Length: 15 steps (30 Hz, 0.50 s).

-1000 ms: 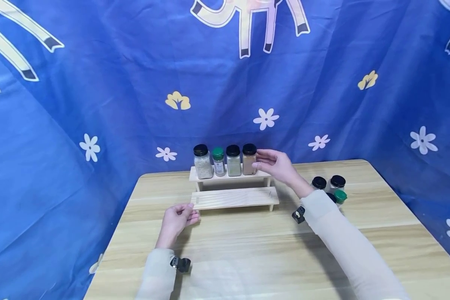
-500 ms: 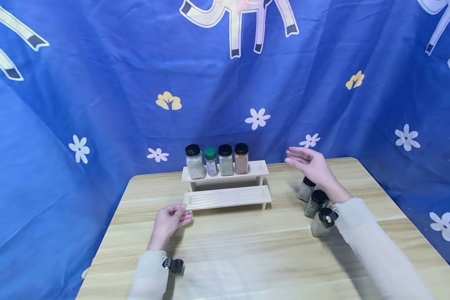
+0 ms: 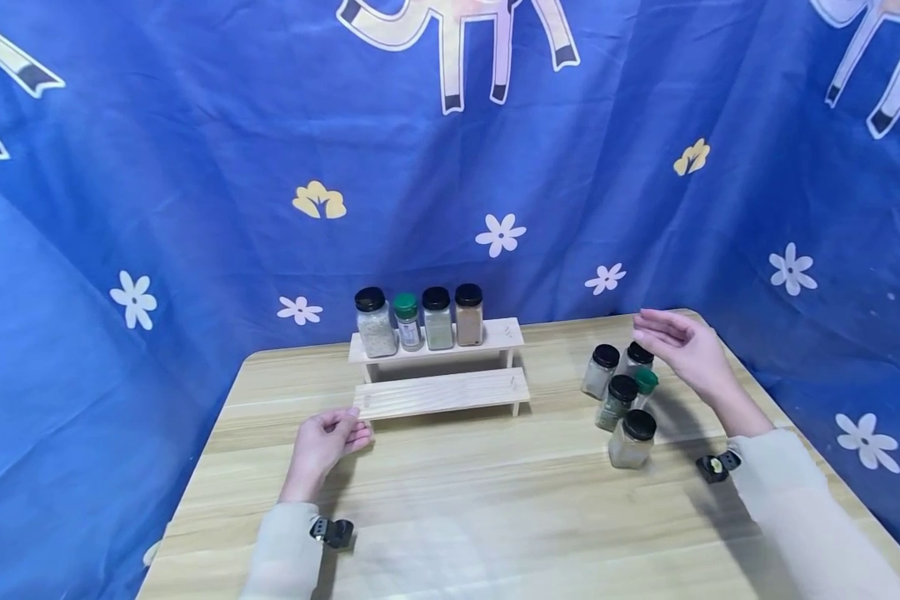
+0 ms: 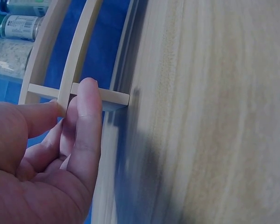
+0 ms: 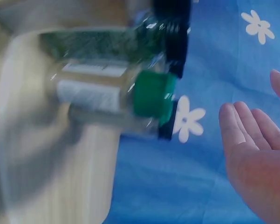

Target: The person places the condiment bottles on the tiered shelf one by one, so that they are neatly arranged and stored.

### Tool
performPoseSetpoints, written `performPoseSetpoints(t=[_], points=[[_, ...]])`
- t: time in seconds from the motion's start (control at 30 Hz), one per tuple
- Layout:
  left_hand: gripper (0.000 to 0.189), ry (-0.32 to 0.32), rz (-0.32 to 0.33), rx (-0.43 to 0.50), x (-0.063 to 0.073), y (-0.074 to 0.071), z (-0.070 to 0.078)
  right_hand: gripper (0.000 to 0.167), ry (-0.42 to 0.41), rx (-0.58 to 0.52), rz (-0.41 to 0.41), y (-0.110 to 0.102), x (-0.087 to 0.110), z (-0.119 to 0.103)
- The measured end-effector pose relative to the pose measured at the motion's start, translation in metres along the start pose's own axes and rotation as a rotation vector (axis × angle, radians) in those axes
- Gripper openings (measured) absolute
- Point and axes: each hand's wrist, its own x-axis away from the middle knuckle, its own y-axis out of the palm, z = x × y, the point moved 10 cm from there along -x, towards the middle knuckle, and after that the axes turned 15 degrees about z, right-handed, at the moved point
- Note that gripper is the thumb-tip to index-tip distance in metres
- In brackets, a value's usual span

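Note:
A two-step wooden spice rack (image 3: 442, 395) stands toward the back of the table. My left hand (image 3: 321, 450) pinches the left end of its lower step, with the thumb on top and fingers beneath, as the left wrist view shows. Along the upper step is a row of spice jars: a black-capped jar of pale grains (image 3: 376, 329), a small green-capped jar (image 3: 409, 329), a black-capped jar of light green contents (image 3: 438, 325) and one with brown powder (image 3: 469, 323). My right hand (image 3: 686, 354), fingers extended and holding nothing, hovers right of the loose jars.
Several more jars cluster on the table at the right: a front black-capped jar (image 3: 632, 446), a jar of dark green herbs (image 3: 617, 408), a green-capped jar (image 3: 645, 385) and a pale jar (image 3: 600, 375). A blue curtain (image 3: 420, 167) hangs behind the table (image 3: 495, 500).
My right hand has let go of the brown-powder jar on the upper step and moved right, past the loose jars. The left hand keeps its hold on the rack. The head view has shifted right.

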Motion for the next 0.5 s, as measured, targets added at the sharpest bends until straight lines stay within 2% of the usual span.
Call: performPoseSetpoints(t=[0.23, 0.5], points=[[0.046, -0.016, -0.013, 0.011, 0.0, -0.002, 0.0, 0.052, 0.049, 0.061, 0.041, -0.026, 0.02, 0.022], [0.045, -0.011, -0.016, 0.001, 0.0, 0.001, 0.001, 0.055, 0.099, 0.047, -0.003, -0.032, 0.039, 0.051]])
